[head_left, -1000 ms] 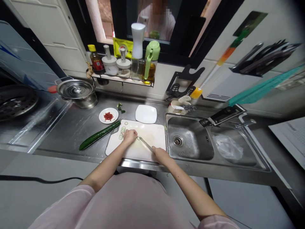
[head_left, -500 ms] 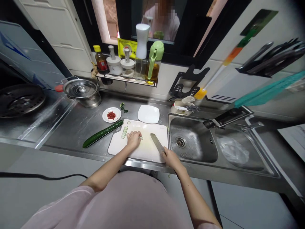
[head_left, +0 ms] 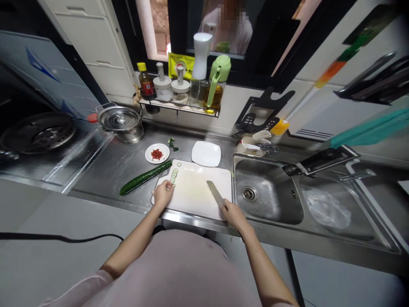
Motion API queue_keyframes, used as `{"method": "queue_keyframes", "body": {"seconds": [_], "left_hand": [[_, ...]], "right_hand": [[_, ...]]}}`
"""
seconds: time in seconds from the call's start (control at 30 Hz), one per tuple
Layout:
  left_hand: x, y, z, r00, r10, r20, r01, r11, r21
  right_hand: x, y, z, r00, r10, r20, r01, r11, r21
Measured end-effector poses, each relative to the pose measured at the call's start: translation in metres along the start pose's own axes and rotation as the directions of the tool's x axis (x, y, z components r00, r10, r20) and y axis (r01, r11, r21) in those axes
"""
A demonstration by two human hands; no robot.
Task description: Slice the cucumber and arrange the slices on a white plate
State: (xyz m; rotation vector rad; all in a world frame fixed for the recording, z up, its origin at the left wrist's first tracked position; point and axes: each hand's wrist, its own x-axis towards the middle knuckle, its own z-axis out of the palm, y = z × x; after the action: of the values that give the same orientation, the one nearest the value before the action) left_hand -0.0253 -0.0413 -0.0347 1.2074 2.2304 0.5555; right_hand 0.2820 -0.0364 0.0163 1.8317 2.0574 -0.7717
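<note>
My left hand (head_left: 162,194) is at the left part of the white cutting board (head_left: 191,200), its fingers pinched together on a cucumber slice (head_left: 173,185) at the lower end of a row of overlapping slices (head_left: 174,175). One more slice (head_left: 179,164) lies above the row. My right hand (head_left: 232,213) is closed round the handle of a knife (head_left: 215,194), whose blade points up and left over the board's right part. A long dark green cucumber (head_left: 145,178) lies left of the board, its upper end by the board's corner.
Behind the board are a plate of red pieces (head_left: 156,153), green scraps (head_left: 172,145) and a white square plate (head_left: 206,154). A lidded steel pot (head_left: 123,123) is at the back left. The sink (head_left: 268,192) lies right, under a bottle rack (head_left: 182,106) and wall tools.
My left hand has moved left across the board, from the middle to the row's lower end, taking a slice along. The knife stays in my right hand. The view has shifted slightly.
</note>
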Motion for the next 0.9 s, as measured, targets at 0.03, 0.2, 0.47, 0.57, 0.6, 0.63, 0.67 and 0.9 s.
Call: {"method": "queue_keyframes", "body": {"seconds": [0.03, 0.2, 0.47, 0.57, 0.6, 0.63, 0.67, 0.9], "left_hand": [[0.002, -0.003, -0.002, 1.0, -0.016, -0.007, 0.016, 1.0, 0.007], [0.007, -0.002, -0.004, 0.999, -0.029, -0.02, 0.03, 0.995, 0.09], [0.006, 0.013, 0.0, 0.99, 0.03, -0.14, -0.009, 0.989, 0.147], [0.024, 0.034, 0.002, 0.989, 0.083, -0.125, -0.064, 0.987, 0.149], [0.032, 0.042, 0.002, 0.989, 0.109, -0.095, -0.092, 0.981, 0.171], [0.041, 0.051, 0.002, 0.988, 0.14, -0.065, -0.125, 0.973, 0.197], [0.05, 0.058, 0.002, 0.986, 0.159, -0.044, -0.145, 0.964, 0.224], [0.092, 0.082, 0.001, 0.97, 0.201, 0.14, -0.242, 0.87, 0.43]], "right_hand": [[0.0, 0.0, 0.0, 1.0, -0.002, 0.0, 0.002, 1.0, -0.004], [0.001, -0.001, 0.001, 1.0, -0.006, 0.003, 0.006, 1.0, -0.022], [0.003, 0.002, 0.004, 1.0, -0.011, -0.003, 0.011, 1.0, -0.005], [0.004, 0.003, 0.007, 1.0, -0.016, -0.011, 0.016, 1.0, -0.003], [0.004, 0.004, 0.008, 1.0, -0.015, -0.013, 0.015, 1.0, -0.003], [0.004, 0.004, 0.008, 1.0, -0.013, -0.013, 0.013, 1.0, -0.004], [0.004, 0.004, 0.009, 1.0, -0.011, -0.01, 0.011, 1.0, -0.004], [0.002, 0.002, 0.008, 1.0, -0.005, 0.01, 0.005, 1.0, -0.002]]}}
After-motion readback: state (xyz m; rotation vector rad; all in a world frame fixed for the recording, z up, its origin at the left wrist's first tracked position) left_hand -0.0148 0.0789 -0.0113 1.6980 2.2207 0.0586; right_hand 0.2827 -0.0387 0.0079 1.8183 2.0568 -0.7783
